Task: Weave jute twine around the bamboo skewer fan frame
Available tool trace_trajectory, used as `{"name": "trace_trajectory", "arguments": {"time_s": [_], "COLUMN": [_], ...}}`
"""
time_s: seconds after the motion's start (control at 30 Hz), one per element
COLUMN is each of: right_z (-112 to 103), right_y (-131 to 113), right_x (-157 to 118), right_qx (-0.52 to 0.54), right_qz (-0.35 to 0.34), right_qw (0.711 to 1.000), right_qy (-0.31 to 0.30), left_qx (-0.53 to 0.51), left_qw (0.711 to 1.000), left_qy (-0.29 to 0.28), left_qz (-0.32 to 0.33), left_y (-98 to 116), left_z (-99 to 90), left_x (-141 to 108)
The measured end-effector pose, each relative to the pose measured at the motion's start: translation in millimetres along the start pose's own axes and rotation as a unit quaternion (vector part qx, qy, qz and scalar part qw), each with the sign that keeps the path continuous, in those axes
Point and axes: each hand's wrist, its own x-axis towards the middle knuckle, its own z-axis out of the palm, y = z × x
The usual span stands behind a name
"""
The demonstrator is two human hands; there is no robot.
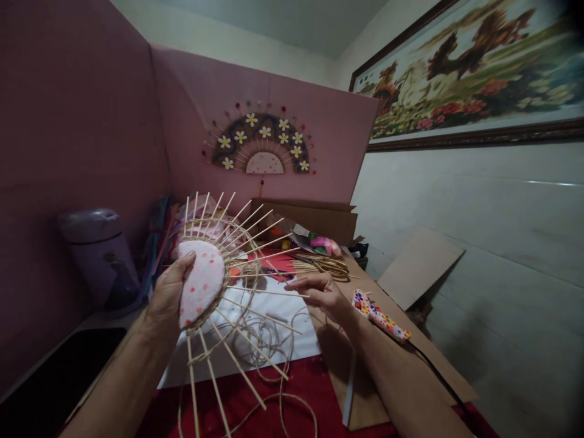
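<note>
The half-round pad (205, 280) is held up above the near part of the surface (314, 389), slightly left of the middle. The left hand (171, 286) is closed on its straight edge, with the thumb over the front face. The right hand (323, 295) has its fingers narrow, near the outer part of one stick; I cannot tell whether they pinch the twine, the stick, or both.

To wind well, I think, the left grip should be firm at the pad but not press it out of shape. The twine should be pulled with a light and equal tension, because the thin sticks (238, 365) look easy to bend or to pull out of their even spacing. The loose twine (262, 344) lies in tangled loops below, so it may catch on the stick ends.

The pad looks soft, pale pink with small red spots, and a rough brown braid follows its curved edge. The sticks are pale, straight and smooth, and spread like rays; a wider ring of fibrous twine crosses them.

Farther out are a smooth white sheet (301, 340), scissors (335, 267) with gold-coloured handles, and, at right, a flower-patterned glue gun (381, 319). On the far pink board (328, 140) there is a similar half-round fan (264, 163) with white flowers.
</note>
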Motion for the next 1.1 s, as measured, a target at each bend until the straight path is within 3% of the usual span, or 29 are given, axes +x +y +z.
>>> {"name": "trace_trajectory", "arguments": {"time_s": [0.2,0.33,0.63,0.77,0.9,1.1], "right_z": [23,35,39,42,45,47], "right_y": [9,13,20,22,20,21], "right_x": [-3,-7,-5,-7,-8,-8], "right_qx": [0.038,0.023,-0.008,-0.049,-0.069,-0.122], "right_qz": [0.004,-0.047,-0.132,-0.115,-0.089,-0.103], "right_qw": [0.998,0.998,0.99,0.992,0.994,0.987], "right_qy": [-0.056,-0.046,-0.037,-0.025,0.004,0.025], "left_qx": [-0.045,-0.055,-0.074,-0.07,-0.103,-0.106], "left_qw": [0.998,0.997,0.991,0.989,0.977,0.95], "left_qy": [-0.001,-0.04,-0.077,-0.081,-0.102,-0.114], "left_qz": [-0.032,-0.048,-0.074,-0.1,-0.154,-0.27], "left_y": [-10,-17,-21,-23,-23,-18], "left_z": [2.5,5.1,7.3,9.6,11.6,10.3], "left_x": [-3,-11,-15,-14,-17,-22]}}
